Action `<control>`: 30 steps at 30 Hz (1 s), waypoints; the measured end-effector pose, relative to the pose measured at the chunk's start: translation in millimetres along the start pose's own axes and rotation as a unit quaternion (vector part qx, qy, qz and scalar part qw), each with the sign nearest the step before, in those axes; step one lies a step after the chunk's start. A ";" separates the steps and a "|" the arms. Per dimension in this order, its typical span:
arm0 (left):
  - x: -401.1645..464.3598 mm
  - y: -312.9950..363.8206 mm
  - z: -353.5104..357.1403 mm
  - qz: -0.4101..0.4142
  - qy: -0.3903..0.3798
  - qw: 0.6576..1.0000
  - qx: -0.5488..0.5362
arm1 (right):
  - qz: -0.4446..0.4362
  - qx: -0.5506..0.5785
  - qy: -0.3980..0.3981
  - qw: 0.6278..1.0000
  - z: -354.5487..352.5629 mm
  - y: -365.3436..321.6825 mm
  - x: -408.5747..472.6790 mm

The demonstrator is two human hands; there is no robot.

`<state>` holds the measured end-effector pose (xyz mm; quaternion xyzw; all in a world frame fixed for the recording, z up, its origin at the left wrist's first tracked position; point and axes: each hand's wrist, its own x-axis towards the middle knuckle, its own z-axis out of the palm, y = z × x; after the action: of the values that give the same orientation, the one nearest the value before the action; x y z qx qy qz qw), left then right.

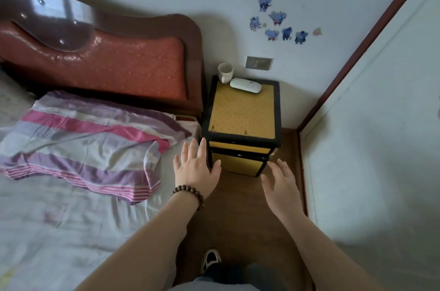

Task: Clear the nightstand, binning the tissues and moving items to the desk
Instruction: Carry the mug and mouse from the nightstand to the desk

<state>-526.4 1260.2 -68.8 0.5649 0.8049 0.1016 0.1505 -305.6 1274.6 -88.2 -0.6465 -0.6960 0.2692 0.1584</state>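
Both hands, left hand and right hand, hovered spread and empty before the nightstand; mug and white case lay beyond, at its far edge.

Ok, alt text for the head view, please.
Both hands, left hand and right hand, reach open and empty toward a yellow nightstand that holds a white mug and a white case at its back edge. A bed with a striped pillow lies to the left.

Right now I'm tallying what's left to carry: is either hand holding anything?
No, the left hand and right hand both hover open and empty before the nightstand.
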 end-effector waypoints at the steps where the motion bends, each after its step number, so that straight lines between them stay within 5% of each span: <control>1: 17.2 2.0 0.7 -0.002 -0.004 1.000 0.000 | 0.007 0.002 -0.004 1.000 0.0 0.2 16.7; 17: 287.8 72.5 60.0 -0.111 -0.062 0.992 -0.019 | -0.014 -0.037 -0.105 0.994 7.9 22.3 370.3; 30: 419.0 56.6 113.7 -0.122 -0.104 0.986 -0.040 | -0.063 -0.118 -0.184 0.974 108.8 25.3 547.2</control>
<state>-568.7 1672.6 -209.5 0.4630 0.8433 0.0556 0.2671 -409.1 1795.7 -260.3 -0.5553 -0.7791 0.2891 -0.0327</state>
